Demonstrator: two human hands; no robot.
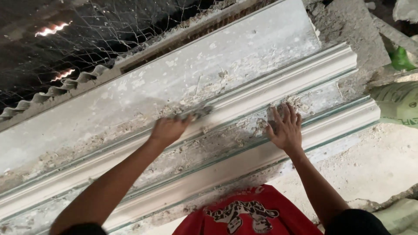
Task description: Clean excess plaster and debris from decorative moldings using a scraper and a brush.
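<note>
I had both hands on the long white moulding (244,104), which lay slantwise across the view on a dusty counter (374,165), its two raised ribs running from lower left to upper right with a flat channel between them. My left hand (167,129) was closed around a small grey scraper (196,112), the blade lying along the upper rib where crumbs of dried plaster had gathered. My right hand (285,128) was open, fingers spread and pressed flat into the channel beside a patch of loose debris (244,130), holding nothing.

I judged this to be the cleaning stage: scraping crust off the profile while the free hand steadied the piece. Much grit showed along the channel toward the lower left, so I put the work at no more than partway through.

The next stroke, as I saw it, called for keeping the blade flat to the rib so it would not gouge the edge, and for firm pressure from the right hand so the piece did not slide. Green sacks (398,102) sat at the right edge, well apart from the work.
</note>
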